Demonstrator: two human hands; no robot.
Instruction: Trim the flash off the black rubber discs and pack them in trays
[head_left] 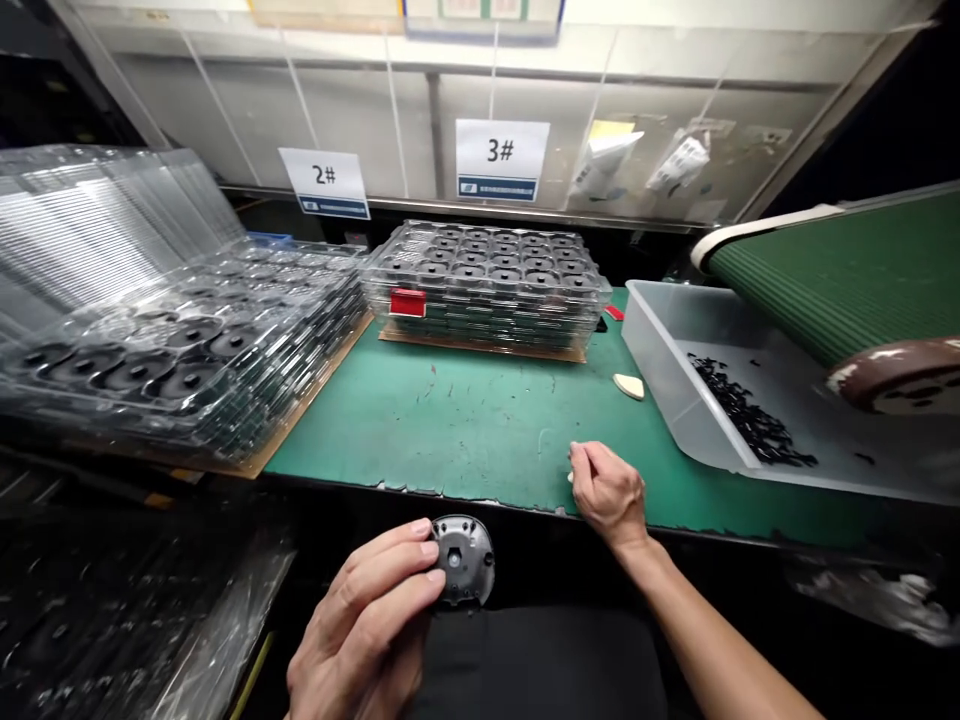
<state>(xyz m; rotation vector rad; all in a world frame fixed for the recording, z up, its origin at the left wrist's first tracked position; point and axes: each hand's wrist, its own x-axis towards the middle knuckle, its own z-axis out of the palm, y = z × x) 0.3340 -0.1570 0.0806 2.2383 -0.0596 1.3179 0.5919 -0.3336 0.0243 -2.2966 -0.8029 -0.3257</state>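
My left hand (367, 625) grips a round black plastic disc (471, 570) by its left side, just in front of the table's front edge. The disc has a hole near its middle and small pegs around the rim, and its flat face is turned towards me. My right hand (611, 495) is closed, resting at the front edge of the green table mat (480, 425). A small pale bit shows beside its fingers; what they hold, if anything, is hidden.
Stacked clear trays of black round parts stand at the back (487, 290) and left (187, 380). To the right, a translucent bin (690, 430) holds small black pieces beneath a green conveyor belt (847, 270). A cream-coloured wedge (628, 386) lies near the bin.
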